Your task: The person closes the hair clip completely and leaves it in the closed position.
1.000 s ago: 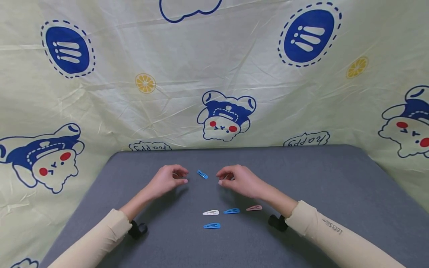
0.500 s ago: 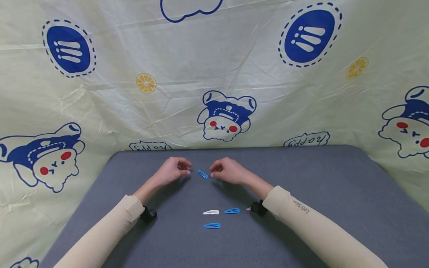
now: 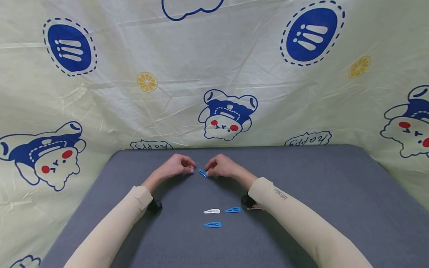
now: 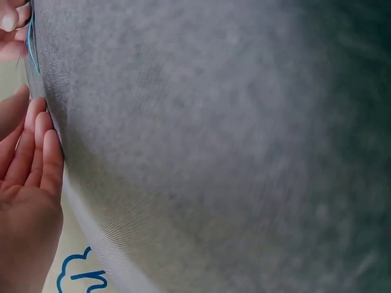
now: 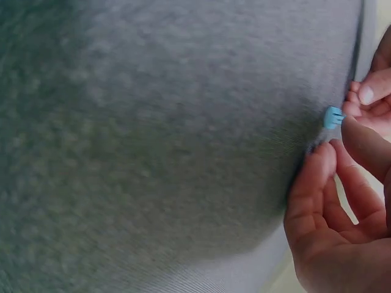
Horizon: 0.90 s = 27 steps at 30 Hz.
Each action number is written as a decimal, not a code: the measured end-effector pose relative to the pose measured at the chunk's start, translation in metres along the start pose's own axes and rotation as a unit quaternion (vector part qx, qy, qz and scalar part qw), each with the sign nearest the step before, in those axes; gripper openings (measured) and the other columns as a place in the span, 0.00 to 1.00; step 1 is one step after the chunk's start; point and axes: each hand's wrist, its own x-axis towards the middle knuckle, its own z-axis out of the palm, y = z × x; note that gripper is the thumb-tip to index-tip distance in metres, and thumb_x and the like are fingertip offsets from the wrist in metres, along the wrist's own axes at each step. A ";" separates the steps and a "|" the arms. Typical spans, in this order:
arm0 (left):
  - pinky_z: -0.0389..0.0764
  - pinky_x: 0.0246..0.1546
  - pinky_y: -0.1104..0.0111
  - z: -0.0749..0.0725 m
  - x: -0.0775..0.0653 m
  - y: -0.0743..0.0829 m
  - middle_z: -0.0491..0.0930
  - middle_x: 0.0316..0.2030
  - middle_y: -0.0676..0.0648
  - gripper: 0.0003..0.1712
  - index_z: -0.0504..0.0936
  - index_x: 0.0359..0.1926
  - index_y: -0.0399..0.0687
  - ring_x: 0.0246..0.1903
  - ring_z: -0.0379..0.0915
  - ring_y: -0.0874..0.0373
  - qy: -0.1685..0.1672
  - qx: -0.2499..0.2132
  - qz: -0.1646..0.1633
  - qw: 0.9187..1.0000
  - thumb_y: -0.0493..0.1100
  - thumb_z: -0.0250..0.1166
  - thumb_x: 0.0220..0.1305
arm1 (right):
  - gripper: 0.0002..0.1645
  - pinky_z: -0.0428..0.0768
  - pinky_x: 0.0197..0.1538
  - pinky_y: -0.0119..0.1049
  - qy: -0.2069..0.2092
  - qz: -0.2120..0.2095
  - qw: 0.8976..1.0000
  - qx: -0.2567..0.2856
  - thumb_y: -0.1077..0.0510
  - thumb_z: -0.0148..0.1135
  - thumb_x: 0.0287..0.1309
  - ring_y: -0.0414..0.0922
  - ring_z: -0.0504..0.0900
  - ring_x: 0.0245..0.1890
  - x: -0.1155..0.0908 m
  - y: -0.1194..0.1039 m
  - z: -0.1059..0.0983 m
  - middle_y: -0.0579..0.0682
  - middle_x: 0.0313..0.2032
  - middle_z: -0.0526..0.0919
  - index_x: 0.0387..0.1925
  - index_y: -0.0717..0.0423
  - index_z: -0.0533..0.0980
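Note:
A blue snap hair clip (image 3: 202, 172), lying aslant on the grey table, sits between the two hands. My left hand (image 3: 176, 166) is just left of it, fingers loosely curved and nothing between them. On the other side, my right hand (image 3: 222, 166) has its thumb and fingertips right at the clip's near end. In the right wrist view the thumb and fingers stand apart, with the clip (image 5: 333, 117) showing beyond the thumb tip. From the left wrist, the clip (image 4: 32, 46) appears edge-on beside the right hand's fingers.
Nearer on the table (image 3: 187, 242) lie a white hair clip (image 3: 212, 211), a blue one (image 3: 232, 210) and another blue one (image 3: 212, 225). A pink clip (image 3: 254, 207) is partly covered by the right sleeve and wrist camera. A printed cloth (image 3: 181, 74) hangs behind.
Both hands have moved forward and inward, closing in on the far blue hair clip. The right hand's fingertips now reach its end. My right forearm has come over part of the pink clip.

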 end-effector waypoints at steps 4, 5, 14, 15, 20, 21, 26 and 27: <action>0.75 0.33 0.69 0.000 0.000 -0.002 0.84 0.35 0.46 0.13 0.84 0.47 0.34 0.34 0.75 0.59 0.000 -0.013 -0.008 1.000 0.32 0.67 0.61 | 0.10 0.74 0.33 0.31 0.010 -0.006 1.000 -0.011 0.60 0.70 0.57 0.41 0.76 0.27 0.003 0.001 0.002 0.45 0.29 0.82 0.41 0.58 0.85; 0.75 0.33 0.69 0.000 -0.001 -0.003 0.84 0.36 0.46 0.13 0.84 0.47 0.34 0.35 0.75 0.59 0.000 -0.016 -0.008 1.000 0.33 0.67 0.61 | 0.09 0.74 0.34 0.31 0.013 -0.007 1.000 -0.014 0.60 0.71 0.57 0.41 0.75 0.28 0.004 0.001 0.003 0.45 0.29 0.82 0.40 0.57 0.85; 0.75 0.35 0.68 0.001 -0.002 -0.008 0.84 0.37 0.46 0.14 0.84 0.48 0.36 0.36 0.76 0.57 0.009 -0.042 -0.022 0.999 0.34 0.68 0.60 | 0.05 0.71 0.35 0.31 0.029 -0.005 0.999 -0.019 0.61 0.73 0.54 0.40 0.74 0.28 0.010 -0.002 0.010 0.44 0.25 0.81 0.33 0.56 0.85; 0.75 0.35 0.68 0.001 -0.003 -0.008 0.84 0.38 0.45 0.14 0.84 0.48 0.36 0.36 0.76 0.56 0.009 -0.042 -0.022 0.999 0.34 0.68 0.60 | 0.04 0.71 0.35 0.31 0.027 -0.003 0.999 -0.016 0.61 0.73 0.54 0.40 0.74 0.28 0.010 -0.003 0.010 0.44 0.25 0.81 0.33 0.56 0.85; 0.75 0.36 0.68 0.000 -0.006 -0.006 0.84 0.40 0.44 0.16 0.83 0.49 0.35 0.38 0.75 0.55 0.006 -0.041 -0.019 0.999 0.36 0.68 0.61 | 0.03 0.71 0.35 0.32 0.017 -0.008 1.000 -0.008 0.63 0.72 0.54 0.40 0.75 0.28 0.009 -0.005 0.012 0.44 0.25 0.82 0.32 0.56 0.84; 0.75 0.37 0.68 0.000 -0.007 -0.006 0.84 0.40 0.44 0.16 0.83 0.50 0.35 0.39 0.76 0.55 0.005 -0.042 -0.019 0.999 0.36 0.68 0.61 | 0.03 0.72 0.35 0.32 0.015 -0.010 1.000 -0.008 0.63 0.72 0.54 0.40 0.75 0.28 0.008 -0.005 0.012 0.44 0.25 0.82 0.32 0.56 0.84; 0.74 0.37 0.67 0.000 -0.010 -0.005 0.83 0.42 0.42 0.18 0.82 0.52 0.34 0.40 0.75 0.53 0.001 -0.049 -0.019 0.999 0.36 0.68 0.61 | 0.02 0.71 0.34 0.32 0.010 -0.023 1.000 -0.010 0.62 0.71 0.56 0.40 0.74 0.28 0.005 -0.002 0.013 0.43 0.25 0.81 0.32 0.57 0.84; 0.74 0.37 0.67 0.000 -0.010 -0.005 0.83 0.42 0.41 0.19 0.81 0.52 0.34 0.40 0.75 0.53 0.001 -0.051 -0.019 0.999 0.36 0.68 0.61 | 0.02 0.71 0.34 0.31 0.010 -0.025 1.000 -0.010 0.62 0.70 0.56 0.40 0.74 0.28 0.004 -0.001 0.013 0.43 0.25 0.81 0.32 0.57 0.84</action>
